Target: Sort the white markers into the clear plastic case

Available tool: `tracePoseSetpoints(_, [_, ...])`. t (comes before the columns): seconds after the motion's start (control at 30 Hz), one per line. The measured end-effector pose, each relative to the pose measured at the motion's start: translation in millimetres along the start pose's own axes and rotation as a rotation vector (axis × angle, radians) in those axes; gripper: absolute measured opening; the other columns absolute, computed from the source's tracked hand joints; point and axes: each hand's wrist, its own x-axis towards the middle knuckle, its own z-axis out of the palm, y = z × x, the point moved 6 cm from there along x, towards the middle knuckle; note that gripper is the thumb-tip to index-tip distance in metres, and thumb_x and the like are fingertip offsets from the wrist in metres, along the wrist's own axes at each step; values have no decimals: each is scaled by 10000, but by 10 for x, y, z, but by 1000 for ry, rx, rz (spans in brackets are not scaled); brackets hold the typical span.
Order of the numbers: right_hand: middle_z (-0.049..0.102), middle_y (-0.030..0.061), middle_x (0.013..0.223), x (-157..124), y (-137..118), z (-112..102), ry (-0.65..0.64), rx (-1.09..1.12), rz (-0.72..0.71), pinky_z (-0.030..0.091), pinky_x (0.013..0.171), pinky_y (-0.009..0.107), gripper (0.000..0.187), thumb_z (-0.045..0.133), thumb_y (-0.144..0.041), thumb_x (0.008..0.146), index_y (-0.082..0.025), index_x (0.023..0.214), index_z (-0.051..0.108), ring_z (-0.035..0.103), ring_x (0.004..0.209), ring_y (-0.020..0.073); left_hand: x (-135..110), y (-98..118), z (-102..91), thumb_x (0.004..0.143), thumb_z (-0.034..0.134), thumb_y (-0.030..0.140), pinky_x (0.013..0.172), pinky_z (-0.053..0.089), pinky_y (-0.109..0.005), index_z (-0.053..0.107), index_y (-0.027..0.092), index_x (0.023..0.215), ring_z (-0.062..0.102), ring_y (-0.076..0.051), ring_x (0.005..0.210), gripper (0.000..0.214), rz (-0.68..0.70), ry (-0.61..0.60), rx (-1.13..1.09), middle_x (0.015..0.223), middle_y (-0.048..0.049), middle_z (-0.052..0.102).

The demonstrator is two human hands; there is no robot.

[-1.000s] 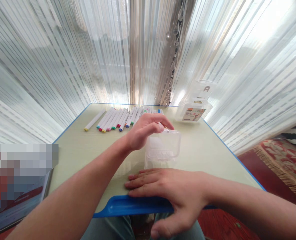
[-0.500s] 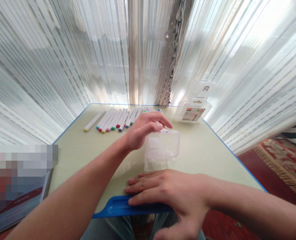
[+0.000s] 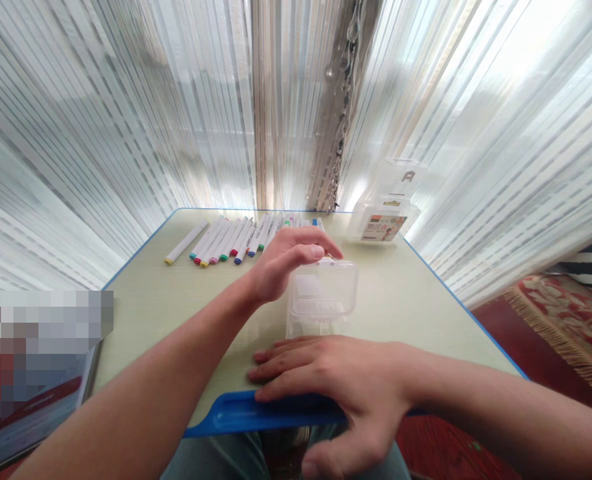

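Note:
A small clear plastic box (image 3: 323,288) with rounded corners stands on the table in front of me. My left hand (image 3: 293,257) reaches over from the left to its far upper edge. Its fingers curl behind that edge and the thumb lies at the near side; fingertip contact is partly hidden. A small yellowish bit shows between thumb and fingers, too small to name. My right hand (image 3: 329,380) lies palm down at the table's front edge, just before the box, with its fingers stretched to the left and thumb apart. It holds nothing visible.
Several white markers (image 3: 231,239) with coloured ends lie along the back of the table (image 3: 396,307). A clear case with a printed label (image 3: 383,228) stands open at the back right. A blue tray ledge (image 3: 241,413) lines the front edge. A tablet-like device (image 3: 41,413) lies at the left.
The view has shifted very slightly. Both hands and the clear box keep nearly the same places.

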Motion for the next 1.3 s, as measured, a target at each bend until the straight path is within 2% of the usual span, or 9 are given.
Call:
tracePoseSetpoints(0.47, [566,250,1486,-5,-46,-22,-8,-41,-10,311,1241,355,711,683,-436,869,29,1397,582,507,1432,315,-3,30,12,824,507,354,855,432,-361,783,142,896,641,-250,936,356,-9,9,25,957,-92,743])
tracePoseSetpoints(0.63, [643,234,1401,-8,-60,0,60,-88,-69,341,1229,391,603,628,-409,897,9,1332,626,555,1391,313,1,35,-50,813,485,336,904,454,-360,786,161,946,647,-260,1037,373,22,103,37,1040,-91,759])
tracePoseSetpoints(0.77, [783,185,1050,-54,-155,-80,312,-161,-272,540,1038,345,454,554,-412,907,-24,1071,724,749,1070,269,-14,-41,-263,845,457,316,879,478,-346,778,164,927,667,-236,991,364,15,346,35,1007,-87,773])
tracePoseSetpoints(0.87, [761,88,771,-152,-287,-221,568,-228,-296,604,766,299,412,490,-467,949,-130,882,717,736,685,176,-65,-140,-478,861,466,311,786,490,-313,760,161,862,669,-202,868,330,-61,579,131,906,-75,767])
tracePoseSetpoints(0.97, [700,50,624,-305,-493,-405,846,-264,-273,520,543,280,448,476,-550,954,-182,799,679,638,504,148,-99,-219,-625,834,507,303,741,495,-294,740,161,792,656,-186,786,276,-126,689,252,805,-58,746])
tracePoseSetpoints(1.07, [679,50,573,-407,-677,-547,921,-314,-278,495,497,302,418,489,-533,954,-204,815,704,613,459,165,-116,-262,-719,814,523,296,714,498,-283,738,166,767,659,-181,747,256,-162,730,332,753,-45,736])
tracePoseSetpoints(1.13, [669,48,551,-554,-748,-707,1089,-350,-335,474,470,321,338,527,-478,935,-231,832,734,599,445,179,-130,-262,-771,810,521,301,703,502,-276,737,171,768,668,-181,740,256,-187,752,392,748,-39,737])
tracePoseSetpoints(1.2, [702,85,620,-595,-637,-888,1093,-324,-211,440,451,323,313,537,-395,948,-221,817,762,627,503,197,-148,-239,-823,809,513,305,687,499,-273,739,177,780,671,-181,726,262,-215,776,466,746,-33,740])
tracePoseSetpoints(1.3, [660,46,585,-790,-375,-1289,1407,-225,-100,316,380,261,319,557,-230,922,-181,650,716,524,416,120,-169,-198,-890,801,521,295,702,494,-283,744,189,799,668,-185,713,247,-260,792,603,754,-28,746])
